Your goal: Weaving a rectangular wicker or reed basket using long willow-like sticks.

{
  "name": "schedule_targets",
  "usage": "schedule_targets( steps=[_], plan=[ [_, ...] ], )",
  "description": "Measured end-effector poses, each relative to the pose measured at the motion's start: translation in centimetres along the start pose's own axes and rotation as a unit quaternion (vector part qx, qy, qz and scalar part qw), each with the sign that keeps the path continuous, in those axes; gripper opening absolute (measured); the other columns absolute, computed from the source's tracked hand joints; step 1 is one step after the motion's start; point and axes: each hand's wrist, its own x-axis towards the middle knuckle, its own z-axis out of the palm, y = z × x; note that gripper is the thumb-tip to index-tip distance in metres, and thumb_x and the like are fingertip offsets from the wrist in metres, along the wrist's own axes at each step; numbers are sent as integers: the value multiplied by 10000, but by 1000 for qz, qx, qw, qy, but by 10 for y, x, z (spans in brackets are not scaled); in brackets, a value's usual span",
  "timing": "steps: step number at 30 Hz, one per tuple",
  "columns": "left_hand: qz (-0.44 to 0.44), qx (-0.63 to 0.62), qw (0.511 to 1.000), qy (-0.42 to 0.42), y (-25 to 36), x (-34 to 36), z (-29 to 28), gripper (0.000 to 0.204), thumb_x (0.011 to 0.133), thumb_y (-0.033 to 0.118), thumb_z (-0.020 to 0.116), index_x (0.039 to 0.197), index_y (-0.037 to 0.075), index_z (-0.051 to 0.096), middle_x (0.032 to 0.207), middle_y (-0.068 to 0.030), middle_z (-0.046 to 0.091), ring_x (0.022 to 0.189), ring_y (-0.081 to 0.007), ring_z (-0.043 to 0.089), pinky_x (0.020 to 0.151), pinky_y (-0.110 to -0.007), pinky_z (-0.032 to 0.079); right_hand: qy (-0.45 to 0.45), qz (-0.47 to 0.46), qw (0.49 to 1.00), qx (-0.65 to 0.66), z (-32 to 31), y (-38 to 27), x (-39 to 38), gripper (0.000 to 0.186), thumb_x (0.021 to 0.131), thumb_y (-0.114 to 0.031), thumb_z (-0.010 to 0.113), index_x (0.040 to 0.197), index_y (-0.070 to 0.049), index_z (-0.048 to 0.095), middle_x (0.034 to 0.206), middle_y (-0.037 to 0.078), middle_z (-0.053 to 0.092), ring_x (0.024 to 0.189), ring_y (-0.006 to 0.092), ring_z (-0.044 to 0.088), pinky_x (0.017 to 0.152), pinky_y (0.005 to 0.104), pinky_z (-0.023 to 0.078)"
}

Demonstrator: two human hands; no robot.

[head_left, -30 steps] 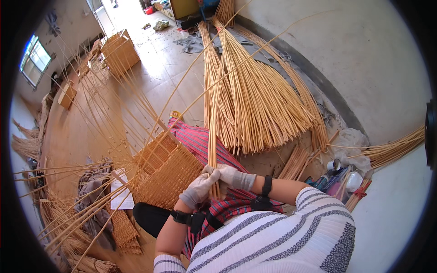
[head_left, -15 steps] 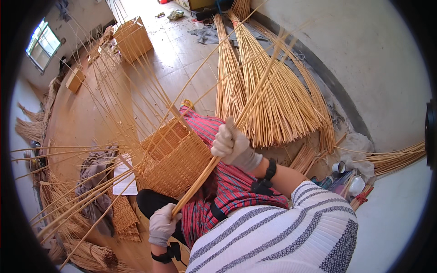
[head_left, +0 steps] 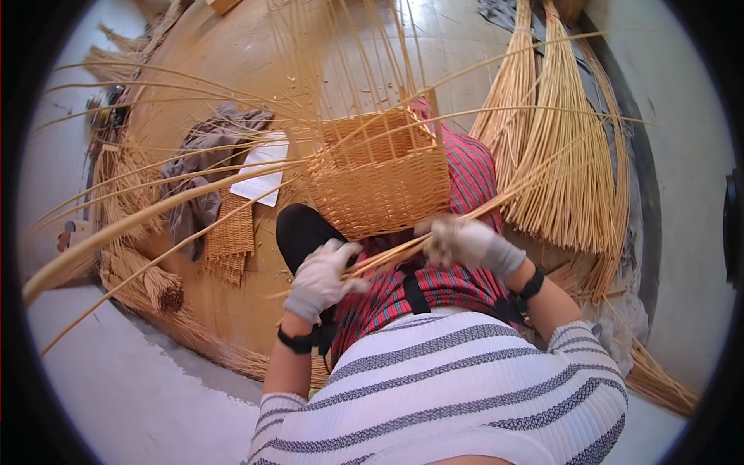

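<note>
My left hand (head_left: 324, 277), in a pale glove, has loosely spread fingers beside the ends of several loose canes (head_left: 488, 208). My right hand (head_left: 461, 242), gloved and motion-blurred, grips these canes, which slant up to the right across my red plaid lap cloth (head_left: 465, 287). Just beyond my hands, a square woven basket (head_left: 376, 198) rests against my legs, with long unwoven stakes rising and fanning out from its rim. My black-clad left knee (head_left: 298, 229) is beside the basket.
Two big cane bundles (head_left: 562, 186) lie at right. At left are a dark crumpled cloth (head_left: 194, 198), a white sheet (head_left: 260, 167), a flat woven piece (head_left: 226, 240) and more cane bundles (head_left: 136, 267). A pale wall (head_left: 674, 232) curves along the right.
The view has tipped downward. My right hand has lowered from its raised grip, my left hand has loosened from the canes, and the bundle now slopes less steeply.
</note>
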Motion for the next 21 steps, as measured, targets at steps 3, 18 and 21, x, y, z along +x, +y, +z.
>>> schedule_targets(
  steps=[3, 18, 21],
  plan=[
    [112, -110, 974, 163, 12, 69, -3, 692, 897, 442, 724, 1426, 61, 490, 1404, -245, 520, 1306, -419, 519, 1094, -443, 436, 163, -239, 956, -51, -19, -37, 61, 418, 1032, -219, 620, 1392, -37, 510, 1143, 108, 675, 1008, 188, 675, 834, 306, 576],
    [-41, -266, 901, 340, -122, 226, 12, 812, 1034, 565, 483, 1552, -39, 318, 1391, -225, 548, 1291, -317, 531, 1127, -372, 371, 193, -488, 492, -695, 77, -242, 283, 240, 973, -111, 558, 1200, -77, 630, 1105, 145, 739, 1165, 314, 654, 1048, 487, 453],
    [-74, 156, 875, 452, -133, 233, 14, 778, 1055, 497, 496, 1582, -27, 268, 1308, -145, 603, 1207, -259, 570, 1097, -375, 395, 326, -361, 146, -861, 105, -247, 329, 260, 953, -252, 574, 1150, -128, 687, 1227, 144, 699, 1253, 323, 596, 1132, 508, 361]
  ],
)
